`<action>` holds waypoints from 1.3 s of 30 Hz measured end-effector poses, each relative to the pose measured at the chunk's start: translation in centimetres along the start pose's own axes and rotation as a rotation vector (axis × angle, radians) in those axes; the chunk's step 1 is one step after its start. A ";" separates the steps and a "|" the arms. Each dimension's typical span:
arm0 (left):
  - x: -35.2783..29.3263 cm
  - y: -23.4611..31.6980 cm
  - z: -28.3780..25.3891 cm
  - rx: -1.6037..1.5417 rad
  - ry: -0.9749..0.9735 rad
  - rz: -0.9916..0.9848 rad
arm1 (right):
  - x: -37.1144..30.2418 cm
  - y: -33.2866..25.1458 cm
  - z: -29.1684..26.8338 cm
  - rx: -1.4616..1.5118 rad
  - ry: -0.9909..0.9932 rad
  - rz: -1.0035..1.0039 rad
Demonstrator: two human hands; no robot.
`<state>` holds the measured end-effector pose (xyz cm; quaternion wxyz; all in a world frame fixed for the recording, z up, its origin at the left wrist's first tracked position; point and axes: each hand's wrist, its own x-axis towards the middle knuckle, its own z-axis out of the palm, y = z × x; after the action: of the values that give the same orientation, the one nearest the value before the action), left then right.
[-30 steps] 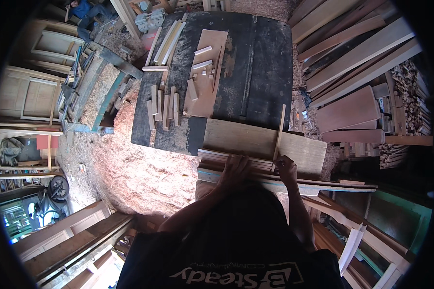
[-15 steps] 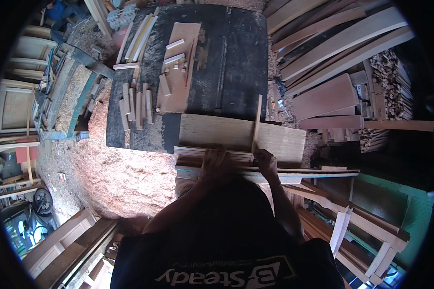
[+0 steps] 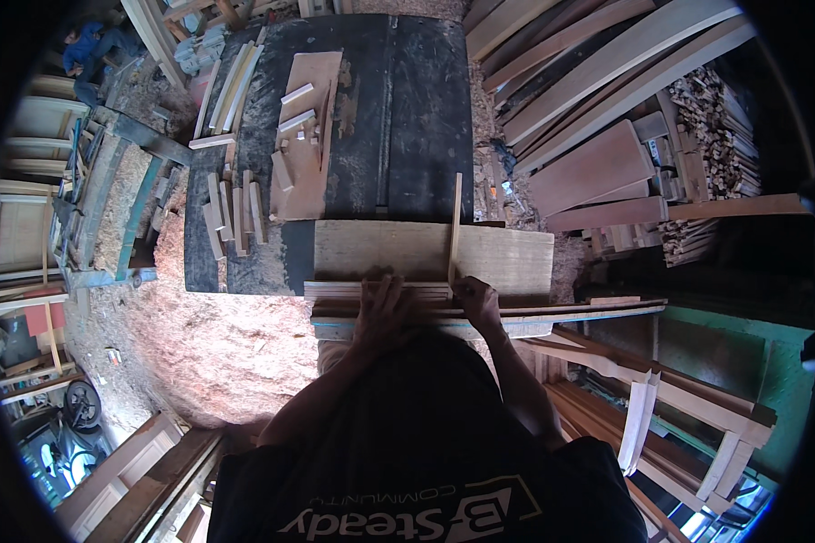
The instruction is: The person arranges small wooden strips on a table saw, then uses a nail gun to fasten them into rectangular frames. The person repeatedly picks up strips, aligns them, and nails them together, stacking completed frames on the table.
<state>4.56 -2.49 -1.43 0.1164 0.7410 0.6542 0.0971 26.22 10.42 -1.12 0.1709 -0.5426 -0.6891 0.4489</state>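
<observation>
My left hand (image 3: 380, 309) lies on a bundle of thin wooden strips (image 3: 330, 291) with its fingers spread. The strips lie side by side along the near edge of a wide plank (image 3: 380, 246). At their right end my right hand (image 3: 478, 302) is closed around the near end of a narrow wooden stick (image 3: 455, 213). That stick lies across the plank, at right angles to the strips, with its far end reaching over the black tabletop. Closest to my body runs a long straight wooden rail (image 3: 570, 317) bearing a blue line.
The black table (image 3: 426, 118) carries a brown panel (image 3: 308, 81) with small offcuts, short wood blocks (image 3: 240, 213) and longer strips (image 3: 235, 86) at left. Long boards (image 3: 625, 81) lean at right. Sawdust (image 3: 217, 353) covers the floor at left. Another person (image 3: 86, 50) sits far left.
The whole view has shifted slightly, moving the table leftward in the picture. My left hand's fingers look more spread on the strips. My right hand keeps its hold on the stick.
</observation>
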 end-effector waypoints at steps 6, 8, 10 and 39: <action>-0.1 -0.3 0.6 -0.024 0.008 0.005 | 0.1 -0.5 0.3 0.007 -0.015 0.064; -0.2 -0.3 0.7 0.005 0.017 0.012 | 0.2 -0.5 0.2 -0.004 -0.010 0.045; -0.2 -0.4 0.7 -0.004 0.029 0.013 | 0.2 -0.3 0.1 -0.020 -0.031 0.045; -0.3 0.1 -1.3 -0.089 0.071 -0.045 | 1.9 2.1 -0.3 -0.102 -0.158 -0.013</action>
<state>4.20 -2.76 -0.17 0.1282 0.7163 0.6694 0.1496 27.02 12.27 -3.10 0.0913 -0.5090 -0.7259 0.4535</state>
